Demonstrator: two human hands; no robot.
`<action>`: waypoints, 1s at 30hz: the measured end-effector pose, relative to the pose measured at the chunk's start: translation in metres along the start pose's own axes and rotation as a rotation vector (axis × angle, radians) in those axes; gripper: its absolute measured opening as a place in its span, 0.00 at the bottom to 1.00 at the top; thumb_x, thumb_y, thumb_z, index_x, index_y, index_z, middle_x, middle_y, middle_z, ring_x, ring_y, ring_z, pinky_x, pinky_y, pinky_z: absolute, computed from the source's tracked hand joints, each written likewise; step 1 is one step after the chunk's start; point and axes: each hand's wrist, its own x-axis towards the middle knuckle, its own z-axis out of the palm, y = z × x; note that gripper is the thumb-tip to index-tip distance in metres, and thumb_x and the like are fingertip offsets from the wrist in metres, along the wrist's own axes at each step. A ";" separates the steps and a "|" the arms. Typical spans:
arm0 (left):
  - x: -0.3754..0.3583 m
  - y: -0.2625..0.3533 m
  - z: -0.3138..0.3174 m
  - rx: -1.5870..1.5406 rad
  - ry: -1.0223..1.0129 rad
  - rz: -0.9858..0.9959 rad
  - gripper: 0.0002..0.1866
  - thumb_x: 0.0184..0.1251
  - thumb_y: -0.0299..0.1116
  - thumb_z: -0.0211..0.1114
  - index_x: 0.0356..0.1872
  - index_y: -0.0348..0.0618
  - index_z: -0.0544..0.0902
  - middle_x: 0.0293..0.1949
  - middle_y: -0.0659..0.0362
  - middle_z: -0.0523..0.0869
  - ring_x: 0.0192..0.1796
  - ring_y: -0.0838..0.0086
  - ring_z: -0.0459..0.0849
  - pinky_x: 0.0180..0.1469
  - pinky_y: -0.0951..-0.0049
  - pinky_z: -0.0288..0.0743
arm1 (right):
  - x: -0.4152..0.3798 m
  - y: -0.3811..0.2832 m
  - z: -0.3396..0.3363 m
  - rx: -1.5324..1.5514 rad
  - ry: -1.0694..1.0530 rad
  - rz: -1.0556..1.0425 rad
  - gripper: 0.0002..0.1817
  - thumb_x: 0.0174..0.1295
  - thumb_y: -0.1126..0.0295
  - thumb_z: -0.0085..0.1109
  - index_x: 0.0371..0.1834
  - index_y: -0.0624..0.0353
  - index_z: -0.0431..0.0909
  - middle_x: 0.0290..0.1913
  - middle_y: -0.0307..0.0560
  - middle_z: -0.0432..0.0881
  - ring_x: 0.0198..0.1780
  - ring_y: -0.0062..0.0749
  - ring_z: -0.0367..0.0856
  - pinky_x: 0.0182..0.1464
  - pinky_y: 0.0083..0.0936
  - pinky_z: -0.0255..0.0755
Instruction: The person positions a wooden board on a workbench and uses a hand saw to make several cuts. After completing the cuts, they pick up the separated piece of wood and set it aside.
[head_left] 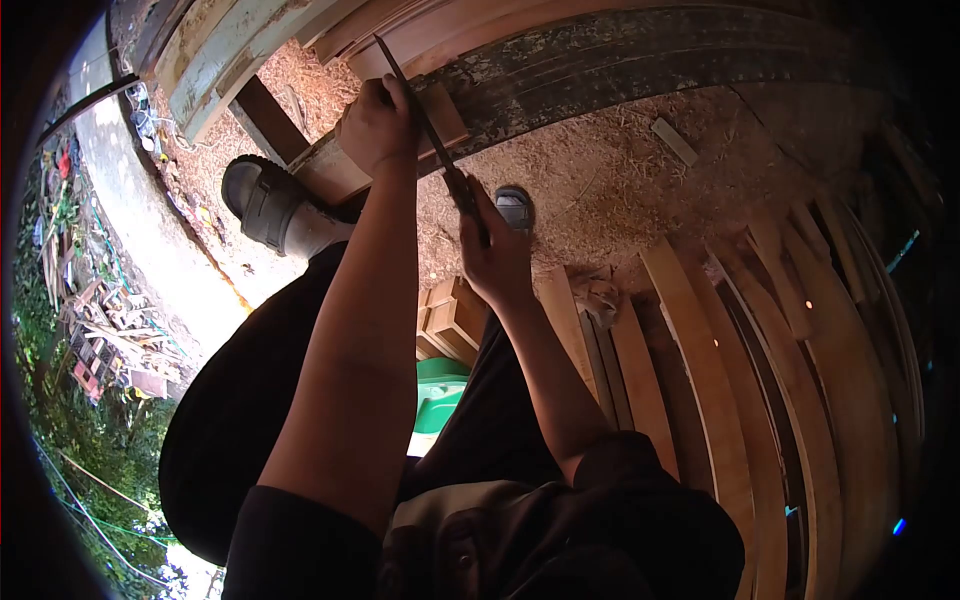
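Observation:
My right hand [493,252] is wrapped round the handle end of a long, narrow, dark blade-like tool [428,125]. The tool slants away to the upper left and tapers to a thin tip. My left hand [378,128] is closed in a fist against the left side of the blade; whatever lies inside its fingers is hidden. Beneath the blade, a small wooden block [443,115] shows beside my left wrist, next to a long weathered beam [560,85].
Several long planks [700,370] lie side by side at the right. Wood shavings cover the ground [590,190], with a short wood strip [674,141] on it. A green plastic item [440,395] and stacked wood pieces [455,320] show between my legs. Scrap wood [125,335] is heaped outside.

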 end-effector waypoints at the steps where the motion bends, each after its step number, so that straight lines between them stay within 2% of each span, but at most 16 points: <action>1: 0.000 0.000 0.000 -0.002 0.007 0.001 0.23 0.79 0.54 0.57 0.31 0.49 0.87 0.28 0.53 0.91 0.39 0.52 0.91 0.51 0.51 0.78 | -0.014 0.004 -0.003 0.011 -0.020 0.045 0.32 0.77 0.61 0.60 0.84 0.48 0.70 0.28 0.54 0.89 0.25 0.48 0.90 0.29 0.38 0.81; 3: 0.000 -0.003 0.001 0.001 0.010 0.000 0.22 0.79 0.53 0.57 0.32 0.49 0.88 0.28 0.53 0.91 0.39 0.52 0.91 0.51 0.51 0.78 | -0.024 0.008 -0.004 0.023 -0.043 0.096 0.32 0.77 0.61 0.60 0.83 0.49 0.71 0.28 0.54 0.88 0.25 0.47 0.90 0.29 0.38 0.80; 5: 0.001 -0.006 0.001 0.019 0.011 0.040 0.25 0.81 0.58 0.53 0.39 0.50 0.90 0.33 0.47 0.92 0.40 0.45 0.91 0.44 0.45 0.82 | -0.026 0.004 -0.007 0.044 -0.037 0.109 0.32 0.76 0.61 0.60 0.83 0.49 0.71 0.26 0.53 0.88 0.25 0.47 0.89 0.29 0.37 0.80; 6: 0.001 -0.007 0.002 0.019 0.008 0.041 0.25 0.81 0.58 0.53 0.39 0.50 0.90 0.33 0.47 0.92 0.40 0.45 0.91 0.44 0.45 0.82 | -0.020 0.002 -0.004 0.044 -0.036 0.113 0.32 0.76 0.61 0.60 0.83 0.49 0.71 0.26 0.53 0.88 0.25 0.47 0.89 0.29 0.37 0.80; 8: 0.001 -0.006 0.003 0.016 -0.010 0.001 0.21 0.79 0.53 0.57 0.35 0.50 0.89 0.29 0.52 0.92 0.39 0.51 0.91 0.51 0.50 0.79 | 0.003 0.000 0.005 -0.045 -0.035 0.045 0.33 0.76 0.60 0.60 0.84 0.48 0.69 0.25 0.52 0.87 0.25 0.46 0.89 0.29 0.36 0.80; 15: 0.001 -0.002 0.001 0.029 -0.027 0.006 0.22 0.80 0.55 0.57 0.36 0.50 0.89 0.29 0.51 0.91 0.38 0.51 0.91 0.51 0.50 0.79 | -0.035 0.012 -0.008 -0.001 -0.011 0.059 0.32 0.77 0.60 0.60 0.84 0.48 0.70 0.24 0.53 0.86 0.25 0.49 0.88 0.29 0.38 0.80; 17: 0.001 -0.004 0.001 -0.001 -0.017 0.016 0.27 0.81 0.59 0.52 0.36 0.48 0.88 0.33 0.46 0.91 0.40 0.44 0.91 0.45 0.45 0.81 | -0.032 0.010 -0.008 -0.006 -0.030 0.085 0.32 0.77 0.60 0.60 0.83 0.46 0.70 0.24 0.53 0.86 0.25 0.51 0.88 0.29 0.40 0.80; 20: 0.001 -0.005 0.001 -0.009 -0.042 -0.006 0.27 0.81 0.59 0.52 0.36 0.48 0.88 0.33 0.47 0.91 0.40 0.44 0.91 0.45 0.45 0.81 | 0.008 0.000 0.010 -0.002 -0.010 0.035 0.33 0.77 0.60 0.60 0.84 0.45 0.69 0.26 0.54 0.86 0.25 0.51 0.89 0.30 0.40 0.80; 23: 0.001 -0.004 0.003 0.003 -0.022 0.000 0.27 0.81 0.59 0.52 0.36 0.49 0.88 0.32 0.47 0.91 0.40 0.44 0.91 0.44 0.45 0.81 | 0.002 -0.002 0.003 -0.024 -0.021 0.079 0.32 0.76 0.60 0.60 0.84 0.45 0.70 0.26 0.54 0.86 0.26 0.51 0.89 0.30 0.40 0.81; 26: 0.000 -0.004 0.002 -0.017 0.005 0.017 0.27 0.81 0.59 0.52 0.35 0.49 0.88 0.32 0.47 0.91 0.39 0.44 0.91 0.43 0.45 0.81 | -0.036 0.003 -0.013 -0.033 -0.023 0.138 0.31 0.76 0.60 0.61 0.82 0.47 0.72 0.24 0.53 0.85 0.26 0.52 0.89 0.30 0.40 0.80; 30: 0.003 -0.009 0.008 0.029 0.011 0.031 0.27 0.81 0.59 0.52 0.35 0.49 0.88 0.32 0.47 0.91 0.38 0.45 0.91 0.43 0.44 0.81 | -0.029 0.008 -0.006 0.033 0.023 0.112 0.31 0.75 0.59 0.61 0.81 0.47 0.73 0.22 0.51 0.84 0.26 0.50 0.89 0.29 0.40 0.79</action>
